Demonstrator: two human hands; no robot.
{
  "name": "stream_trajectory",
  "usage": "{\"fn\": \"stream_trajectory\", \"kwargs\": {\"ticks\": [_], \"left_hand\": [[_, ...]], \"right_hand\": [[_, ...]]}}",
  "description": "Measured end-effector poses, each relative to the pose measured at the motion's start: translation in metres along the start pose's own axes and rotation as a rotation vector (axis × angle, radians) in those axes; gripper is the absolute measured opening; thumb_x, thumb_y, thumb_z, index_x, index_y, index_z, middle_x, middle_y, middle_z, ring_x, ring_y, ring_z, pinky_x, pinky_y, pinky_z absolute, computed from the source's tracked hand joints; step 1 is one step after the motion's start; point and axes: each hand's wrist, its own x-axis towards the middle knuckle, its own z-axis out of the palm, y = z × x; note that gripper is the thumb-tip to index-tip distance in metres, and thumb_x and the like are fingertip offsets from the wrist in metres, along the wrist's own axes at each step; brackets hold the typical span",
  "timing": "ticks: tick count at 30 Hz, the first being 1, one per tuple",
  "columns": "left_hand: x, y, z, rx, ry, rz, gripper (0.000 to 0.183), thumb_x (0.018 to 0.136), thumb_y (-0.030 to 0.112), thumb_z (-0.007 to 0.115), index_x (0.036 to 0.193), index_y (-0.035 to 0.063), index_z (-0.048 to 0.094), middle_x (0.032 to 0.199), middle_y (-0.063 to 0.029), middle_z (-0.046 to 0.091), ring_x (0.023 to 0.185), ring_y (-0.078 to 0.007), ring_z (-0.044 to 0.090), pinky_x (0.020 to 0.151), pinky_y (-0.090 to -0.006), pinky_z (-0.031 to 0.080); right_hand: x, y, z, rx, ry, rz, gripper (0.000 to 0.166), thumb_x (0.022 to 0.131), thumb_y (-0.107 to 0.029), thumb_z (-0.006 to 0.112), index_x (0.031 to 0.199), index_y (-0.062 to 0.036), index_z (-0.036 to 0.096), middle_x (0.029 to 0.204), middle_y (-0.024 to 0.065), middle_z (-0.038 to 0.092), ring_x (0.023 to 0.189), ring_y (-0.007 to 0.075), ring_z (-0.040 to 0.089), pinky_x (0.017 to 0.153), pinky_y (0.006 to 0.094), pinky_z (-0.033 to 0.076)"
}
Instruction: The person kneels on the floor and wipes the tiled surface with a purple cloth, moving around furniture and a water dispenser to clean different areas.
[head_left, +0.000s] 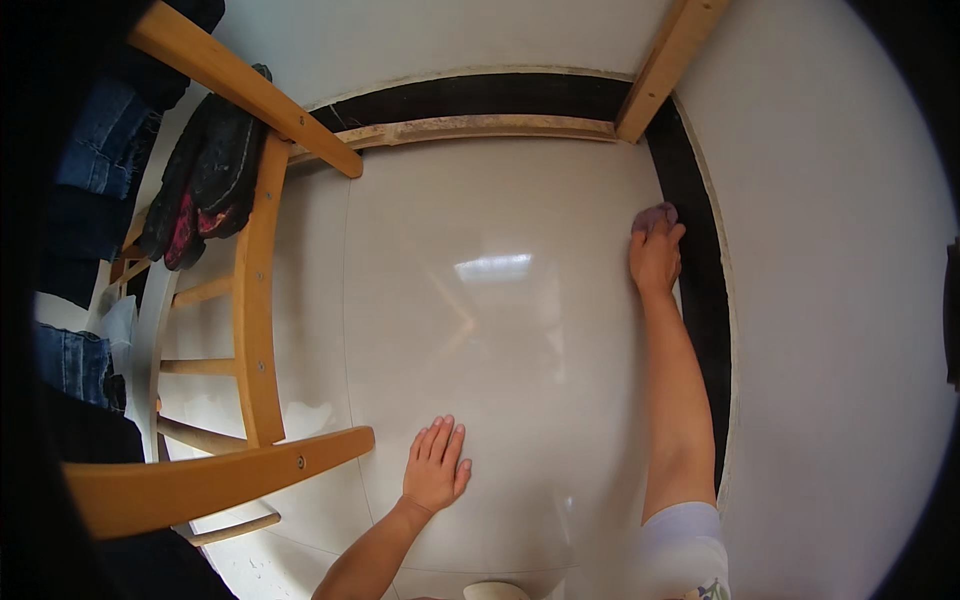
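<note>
My right hand (655, 259) grips a crumpled purple cloth (655, 216). The cloth lies where the pale glossy floor tile (480, 202) meets the black baseboard (686, 187) on the right wall. My right arm stretches forward along that baseboard. Palm down, my left hand (439, 466) rests on the tile nearer to me, its fingers slightly spread and nothing in it. A bright light reflection shows on the tile between the two hands.
On the left stands a wooden rack (259, 300) with legs and rungs. Dark gloves or shoes (214, 172) hang on it, and jeans (101, 142) lie beyond. A wooden post (667, 67) fills the far right corner, with a wooden rail (487, 127) along the back wall.
</note>
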Motion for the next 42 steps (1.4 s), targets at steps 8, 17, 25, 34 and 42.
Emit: {"fn": "stream_trajectory", "kwargs": {"ticks": [8, 17, 25, 34, 42], "left_hand": [[-0.007, -0.003, -0.001, 0.059, -0.034, -0.011, 0.048, 0.086, 0.029, 0.050, 0.127, 0.0051, 0.049, 0.137, -0.0151, 0.041, 0.127, -0.0284, 0.037, 0.104, -0.0431, 0.029], [-0.003, -0.003, -0.001, 0.035, -0.042, 0.006, 0.051, 0.082, 0.027, 0.054, 0.127, 0.0041, 0.048, 0.136, -0.0166, 0.041, 0.126, -0.0308, 0.038, 0.104, -0.0451, 0.028], [-0.006, -0.004, 0.001, 0.055, -0.026, 0.010, 0.052, 0.080, 0.028, 0.058, 0.126, 0.0056, 0.049, 0.137, -0.0143, 0.042, 0.127, -0.0281, 0.038, 0.104, -0.0434, 0.029], [-0.007, -0.004, 0.002, 0.056, -0.022, -0.006, 0.052, 0.079, 0.030, 0.059, 0.126, 0.0079, 0.050, 0.136, -0.0111, 0.043, 0.127, -0.0239, 0.038, 0.104, -0.0406, 0.031], [-0.005, -0.003, -0.003, 0.002, -0.084, -0.038, 0.049, 0.084, 0.032, 0.054, 0.127, 0.0088, 0.050, 0.138, -0.0093, 0.042, 0.129, -0.0220, 0.036, 0.106, -0.0407, 0.029]], "right_hand": [[0.079, -0.039, 0.024, -0.014, -0.089, 0.020, 0.050, 0.087, -0.028, 0.048, 0.131, -0.0059, 0.040, 0.123, 0.0236, 0.040, 0.104, 0.0409, 0.053, 0.088, 0.0453, 0.046], [0.100, -0.060, 0.043, -0.047, -0.145, -0.011, 0.042, 0.085, -0.028, 0.049, 0.121, -0.0072, 0.052, 0.127, 0.0185, 0.042, 0.105, 0.0379, 0.055, 0.089, 0.0444, 0.046], [0.062, -0.118, 0.054, 0.042, -0.120, -0.060, 0.039, 0.084, -0.028, 0.051, 0.119, -0.0122, 0.054, 0.127, 0.0145, 0.043, 0.102, 0.0351, 0.057, 0.086, 0.0445, 0.047], [0.006, -0.200, 0.088, 0.197, -0.101, -0.099, 0.024, 0.079, -0.016, 0.057, 0.101, -0.0066, 0.058, 0.123, 0.0159, 0.045, 0.099, 0.0357, 0.057, 0.084, 0.0438, 0.047], [-0.020, -0.277, 0.141, 0.257, -0.024, -0.260, 0.020, 0.076, -0.012, 0.054, 0.092, -0.0020, 0.060, 0.106, 0.0164, 0.049, 0.096, 0.0327, 0.056, 0.082, 0.0435, 0.047]]}}
